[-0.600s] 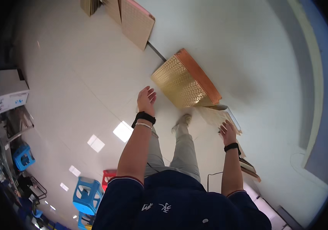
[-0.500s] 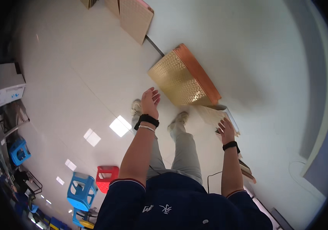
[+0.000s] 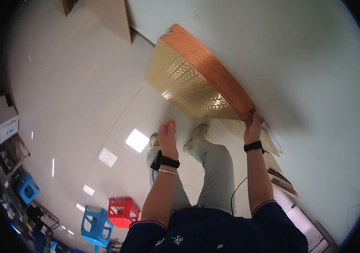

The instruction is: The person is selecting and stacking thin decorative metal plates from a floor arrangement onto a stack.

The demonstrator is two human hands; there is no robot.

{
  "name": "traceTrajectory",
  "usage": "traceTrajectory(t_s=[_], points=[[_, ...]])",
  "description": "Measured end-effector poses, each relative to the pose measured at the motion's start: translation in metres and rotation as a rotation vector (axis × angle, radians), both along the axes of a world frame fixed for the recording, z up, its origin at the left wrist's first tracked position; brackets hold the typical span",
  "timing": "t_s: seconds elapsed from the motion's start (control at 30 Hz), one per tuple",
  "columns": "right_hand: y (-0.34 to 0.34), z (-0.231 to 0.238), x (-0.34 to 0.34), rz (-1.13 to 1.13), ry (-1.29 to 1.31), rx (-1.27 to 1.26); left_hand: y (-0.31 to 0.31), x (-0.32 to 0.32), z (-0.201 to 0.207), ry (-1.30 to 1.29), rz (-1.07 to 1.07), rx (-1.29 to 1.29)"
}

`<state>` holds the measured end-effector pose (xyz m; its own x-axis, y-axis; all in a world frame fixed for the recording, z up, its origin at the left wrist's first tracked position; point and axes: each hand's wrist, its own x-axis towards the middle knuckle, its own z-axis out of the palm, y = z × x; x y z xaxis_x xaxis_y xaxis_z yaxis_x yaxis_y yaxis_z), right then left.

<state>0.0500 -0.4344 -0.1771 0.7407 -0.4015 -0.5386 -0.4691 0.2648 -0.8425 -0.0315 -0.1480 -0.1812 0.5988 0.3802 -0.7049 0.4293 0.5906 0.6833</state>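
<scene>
A large gold panel [image 3: 188, 86], embossed with a repeating pattern and edged in a thick orange-brown band, leans at a slant against the pale wall. My right hand [image 3: 252, 126] has its fingers bent round the panel's near right corner; part of the grip is hidden there. My left hand [image 3: 168, 131] hangs in the air over the floor, short of the panel's lower side. It is empty, its fingers loosely bent and partly foreshortened. Dark bands circle both wrists.
Thinner boards [image 3: 272, 141] lean beside my right forearm. Another tan panel [image 3: 108, 17] stands at the far left of the wall. A red stool [image 3: 123, 212] and a blue stool [image 3: 97, 226] stand at my lower left. A white box [image 3: 2, 130] is at the left rim.
My right hand has moved forward and taken hold of the gold panel's near corner. My left hand has drawn slightly back, its fingers more bent. The view has shifted.
</scene>
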Motion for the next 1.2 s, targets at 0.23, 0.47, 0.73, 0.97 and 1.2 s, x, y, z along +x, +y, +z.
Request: traceTrajectory(t_s=[0.23,0.47,0.73,0.97,1.2], points=[[0.025,-0.027,0.013,-0.158,-0.291,0.113,-0.027,0.103,0.008,-0.402,-0.085,0.404],[0.03,-0.054,0.006,-0.197,-0.517,0.298,-0.076,0.149,-0.006,-0.737,-0.439,1.367],[0.034,-0.064,0.009,-0.286,-0.543,0.4,-0.1,0.173,-0.01,-0.66,-0.55,1.65],[0.043,-0.064,0.014,-0.194,-0.703,0.313,-0.09,0.17,-0.007,-0.64,-0.599,1.663],[0.052,-0.061,-0.003,-0.177,-0.664,0.191,-0.08,0.157,-0.005,-0.675,-0.602,1.586]])
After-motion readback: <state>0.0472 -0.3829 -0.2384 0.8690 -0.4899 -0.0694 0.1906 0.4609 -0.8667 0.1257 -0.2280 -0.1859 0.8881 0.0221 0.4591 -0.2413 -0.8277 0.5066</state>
